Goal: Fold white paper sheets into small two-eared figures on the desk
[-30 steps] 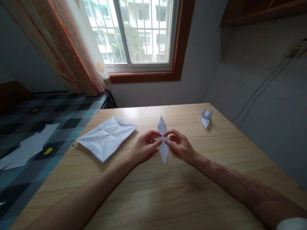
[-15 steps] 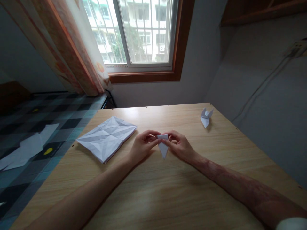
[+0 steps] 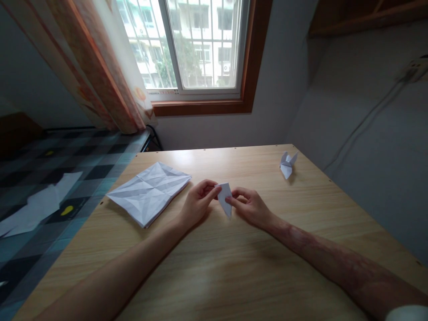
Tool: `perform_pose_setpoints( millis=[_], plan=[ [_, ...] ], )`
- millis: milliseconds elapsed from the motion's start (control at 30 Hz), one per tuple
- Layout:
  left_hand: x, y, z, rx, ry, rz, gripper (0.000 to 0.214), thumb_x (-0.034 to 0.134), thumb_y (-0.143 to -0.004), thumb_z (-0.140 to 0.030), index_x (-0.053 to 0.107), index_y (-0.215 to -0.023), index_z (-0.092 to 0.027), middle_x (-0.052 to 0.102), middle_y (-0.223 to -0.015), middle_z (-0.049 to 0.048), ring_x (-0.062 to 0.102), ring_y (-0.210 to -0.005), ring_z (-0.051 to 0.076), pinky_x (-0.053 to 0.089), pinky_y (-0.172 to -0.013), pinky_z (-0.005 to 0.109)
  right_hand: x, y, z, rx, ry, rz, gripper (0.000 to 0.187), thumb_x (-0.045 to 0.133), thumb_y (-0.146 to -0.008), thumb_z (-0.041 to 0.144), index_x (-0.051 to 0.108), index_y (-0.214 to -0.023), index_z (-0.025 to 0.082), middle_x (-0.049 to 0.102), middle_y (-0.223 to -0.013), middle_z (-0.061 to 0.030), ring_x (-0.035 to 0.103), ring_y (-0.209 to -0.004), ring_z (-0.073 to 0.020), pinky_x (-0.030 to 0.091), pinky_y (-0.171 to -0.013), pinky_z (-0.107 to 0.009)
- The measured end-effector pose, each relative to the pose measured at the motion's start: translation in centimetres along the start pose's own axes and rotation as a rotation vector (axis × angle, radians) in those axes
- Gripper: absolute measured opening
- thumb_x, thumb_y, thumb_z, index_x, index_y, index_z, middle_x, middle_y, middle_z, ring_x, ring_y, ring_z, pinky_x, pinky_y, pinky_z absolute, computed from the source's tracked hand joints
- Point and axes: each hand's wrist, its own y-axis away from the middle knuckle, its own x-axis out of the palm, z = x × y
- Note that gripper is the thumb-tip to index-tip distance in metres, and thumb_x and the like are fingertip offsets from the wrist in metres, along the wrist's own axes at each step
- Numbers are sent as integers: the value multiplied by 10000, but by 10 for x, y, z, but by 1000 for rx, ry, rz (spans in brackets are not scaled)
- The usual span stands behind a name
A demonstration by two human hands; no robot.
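A small folded white paper piece (image 3: 225,196) is pinched between both my hands over the middle of a wooden table (image 3: 234,267). My left hand (image 3: 198,205) grips its upper left edge with thumb and fingers closed. My right hand (image 3: 249,206) pinches its right side near the lower point. The paper now reads as a short pointed wedge, point towards me.
A stack of creased white sheets (image 3: 149,191) lies to the left of my hands. A finished folded paper figure (image 3: 287,164) stands at the far right of the table. A checkered bed (image 3: 50,178) with loose paper lies left; a window and curtain are behind.
The long diamond-shaped paper has been folded in half: its far tip came down towards me, leaving a short wedge. Both hands stayed pinched on it and shifted slightly.
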Motion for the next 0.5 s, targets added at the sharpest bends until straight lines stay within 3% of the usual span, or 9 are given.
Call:
perform_pose_setpoints(
  millis=[133, 300, 400, 500],
  plan=[
    [0, -1, 4, -52, 62, 1, 387, 875, -931, -507, 722, -1017, -162, 783, -818, 23, 747, -765, 178, 619, -745, 291, 1, 0, -6, 75, -61, 15, 373, 838, -934, 574, 813, -921, 203, 787, -884, -43, 692, -794, -203, 571, -787, -347],
    [0, -3, 7, -96, 97, 102, 380, 927, -884, -461, 749, -1029, -158, 816, -953, 60, 779, -871, 200, 629, -816, 307, 0, 0, -8, 105, -100, -37, 405, 868, -907, 590, 768, -917, 198, 734, -779, -14, 618, -661, -156, 508, -648, -297],
    [0, -4, 7, -91, 102, 94, 381, 912, -897, -475, 734, -1006, -157, 807, -947, 62, 772, -881, 200, 614, -822, 302, 0, 0, -7, 117, -157, -30, 407, 878, -908, 547, 721, -1089, 217, 724, -753, 13, 636, -643, -154, 516, -640, -286],
    [-2, -4, 4, -70, 79, 33, 428, 898, -912, -474, 703, -1132, -163, 774, -873, 25, 739, -820, 171, 572, -762, 264, -2, 1, -4, 86, -163, -14, 576, 883, -911, 449, 626, -1387, 252, 755, -843, 17, 694, -719, -166, 571, -722, -303]
  ],
)
